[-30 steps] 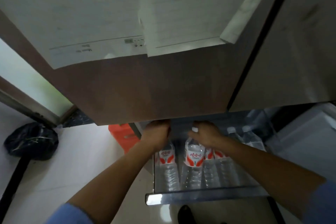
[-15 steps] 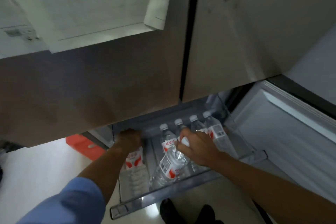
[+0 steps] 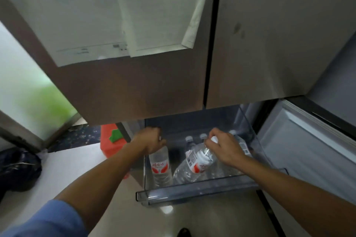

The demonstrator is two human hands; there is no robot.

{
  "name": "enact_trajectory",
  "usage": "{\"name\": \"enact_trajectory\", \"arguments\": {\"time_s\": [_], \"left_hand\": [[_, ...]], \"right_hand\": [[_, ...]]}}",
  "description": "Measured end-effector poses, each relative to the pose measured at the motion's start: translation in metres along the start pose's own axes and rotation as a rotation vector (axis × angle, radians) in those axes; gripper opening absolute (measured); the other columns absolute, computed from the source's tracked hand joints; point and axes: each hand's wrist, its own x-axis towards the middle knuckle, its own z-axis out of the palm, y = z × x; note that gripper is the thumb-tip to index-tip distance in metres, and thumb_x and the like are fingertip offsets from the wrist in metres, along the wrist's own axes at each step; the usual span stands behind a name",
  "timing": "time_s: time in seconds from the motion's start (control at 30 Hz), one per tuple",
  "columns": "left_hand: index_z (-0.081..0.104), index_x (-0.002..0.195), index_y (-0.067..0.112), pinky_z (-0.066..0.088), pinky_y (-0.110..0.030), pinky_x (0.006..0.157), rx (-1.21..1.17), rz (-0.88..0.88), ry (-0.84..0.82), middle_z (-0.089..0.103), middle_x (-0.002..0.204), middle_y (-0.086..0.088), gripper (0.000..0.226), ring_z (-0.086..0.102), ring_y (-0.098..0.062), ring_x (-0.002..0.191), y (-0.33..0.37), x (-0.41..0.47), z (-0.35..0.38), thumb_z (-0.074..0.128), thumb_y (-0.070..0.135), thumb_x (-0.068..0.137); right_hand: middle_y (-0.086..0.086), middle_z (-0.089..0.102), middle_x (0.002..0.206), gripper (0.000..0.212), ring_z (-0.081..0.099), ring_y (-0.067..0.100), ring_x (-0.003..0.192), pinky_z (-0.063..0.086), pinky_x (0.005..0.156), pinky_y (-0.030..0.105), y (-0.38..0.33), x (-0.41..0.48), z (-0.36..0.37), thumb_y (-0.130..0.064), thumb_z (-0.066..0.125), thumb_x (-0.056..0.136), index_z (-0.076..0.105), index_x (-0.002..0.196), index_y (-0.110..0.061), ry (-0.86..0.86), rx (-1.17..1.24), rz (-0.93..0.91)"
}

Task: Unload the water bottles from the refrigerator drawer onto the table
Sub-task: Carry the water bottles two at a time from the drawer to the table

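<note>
Since half a second ago you are tipping the right hand's (image 3: 224,148) bottle (image 3: 194,165) further toward the drawer's front wall (image 3: 192,192), fingers closing on its neck. Your left hand (image 3: 152,141) is gripping the upright bottle (image 3: 159,167) by its top; be lifting both straight up, clearing the standing bottles (image 3: 189,140) behind.

The left hand (image 3: 150,141) covers the cap and neck of the upright bottle (image 3: 160,165) it grips, and the right hand (image 3: 225,147) hides the shoulder of the tilted bottle (image 3: 194,165) — only a sliver of white cap shows between its fingers. Behind that wrist the bottles at the back of the drawer (image 3: 192,191) are mostly blocked, just caps peeking out, so their number cannot be told. The print on the papers (image 3: 107,17) stuck to the refrigerator door (image 3: 279,34) is too blurred to read, the window (image 3: 28,90) at left is a green smear, and a dark shoe (image 3: 184,233) is cut off by the bottom edge.
</note>
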Motion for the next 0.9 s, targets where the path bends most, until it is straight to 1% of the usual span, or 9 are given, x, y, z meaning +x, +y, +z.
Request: {"name": "enact_trajectory", "arguments": {"time_s": [0.1,0.2,0.33,0.43,0.53,0.63,0.73,0.83,0.9], "left_hand": [[0.048,0.111,0.011,0.053,-0.041,0.077,0.005,-0.034,0.194,0.066,0.100,-0.016,0.037,0.063,-0.035,0.091,0.004,-0.044,-0.009,0.046,0.043,0.091],[0.045,0.110,0.013,0.051,-0.038,0.070,-0.036,-0.091,0.406,0.066,0.090,-0.012,0.035,0.063,-0.032,0.080,0.009,-0.091,-0.018,0.044,0.044,0.093],[0.052,0.102,0.013,0.042,-0.035,0.062,-0.155,-0.196,0.648,0.066,0.088,-0.015,0.029,0.060,-0.034,0.078,0.007,-0.160,-0.041,0.049,0.040,0.091],[0.055,0.093,0.013,0.043,-0.037,0.060,-0.235,-0.311,0.779,0.066,0.084,-0.018,0.026,0.060,-0.037,0.076,-0.001,-0.219,-0.055,0.051,0.038,0.090],[0.055,0.090,0.014,0.048,-0.038,0.062,-0.261,-0.429,0.831,0.064,0.081,-0.015,0.026,0.060,-0.037,0.077,-0.016,-0.279,-0.063,0.051,0.039,0.089],[0.058,0.093,0.013,0.050,-0.039,0.065,-0.212,-0.529,0.828,0.066,0.085,-0.015,0.029,0.060,-0.035,0.078,-0.039,-0.343,-0.058,0.051,0.040,0.089],[0.060,0.095,0.014,0.049,-0.038,0.066,-0.146,-0.622,0.785,0.068,0.090,-0.013,0.029,0.061,-0.034,0.081,-0.066,-0.412,-0.039,0.053,0.042,0.088],[0.057,0.097,0.015,0.043,-0.034,0.062,-0.102,-0.756,0.707,0.066,0.089,-0.011,0.028,0.059,-0.029,0.078,-0.095,-0.489,-0.008,0.051,0.042,0.090],[0.054,0.097,0.016,0.039,-0.031,0.059,-0.098,-0.841,0.666,0.062,0.084,-0.007,0.027,0.054,-0.024,0.073,-0.116,-0.546,0.015,0.051,0.042,0.091]], "right_hand": [[-0.002,0.060,0.070,0.018,0.057,0.016,0.065,0.039,0.054,0.026,-0.005,-0.012,-0.020,-0.030,0.061,0.091,0.052,0.080,-0.020,0.111,0.034,-0.038],[0.002,0.061,0.072,0.017,0.057,0.019,0.067,0.039,0.054,0.025,-0.013,-0.033,-0.041,-0.028,0.060,0.092,0.055,0.082,-0.015,0.224,0.090,-0.059],[0.006,0.062,0.078,0.019,0.056,0.021,0.071,0.036,0.059,0.031,-0.029,-0.072,-0.060,-0.027,0.059,0.093,0.058,0.088,-0.009,0.363,0.181,-0.063],[0.005,0.061,0.079,0.021,0.053,0.018,0.070,0.037,0.055,0.029,-0.050,-0.102,-0.063,-0.027,0.056,0.094,0.060,0.092,-0.007,0.408,0.266,-0.072],[0.005,0.062,0.080,0.019,0.054,0.018,0.071,0.038,0.054,0.023,-0.086,-0.125,-0.058,-0.026,0.057,0.093,0.060,0.092,-0.007,0.370,0.293,-0.140],[0.007,0.063,0.083,0.020,0.060,0.023,0.074,0.047,0.057,0.029,-0.129,-0.141,-0.034,-0.029,0.059,0.092,0.060,0.091,-0.009,0.258,0.273,-0.259],[0.005,0.062,0.088,0.024,0.063,0.021,0.076,0.057,0.063,0.035,-0.178,-0.166,0.007,-0.038,0.058,0.093,0.054,0.095,-0.014,0.098,0.149,-0.403],[0.006,0.062,0.087,0.024,0.060,0.024,0.075,0.050,0.058,0.030,-0.233,-0.198,0.060,-0.042,0.055,0.093,0.051,0.092,-0.018,-0.040,-0.043,-0.589],[0.011,0.067,0.092,0.025,0.060,0.028,0.079,0.047,0.064,0.034,-0.270,-0.225,0.102,-0.043,0.053,0.092,0.056,0.096,-0.018,-0.129,-0.145,-0.714]]}}
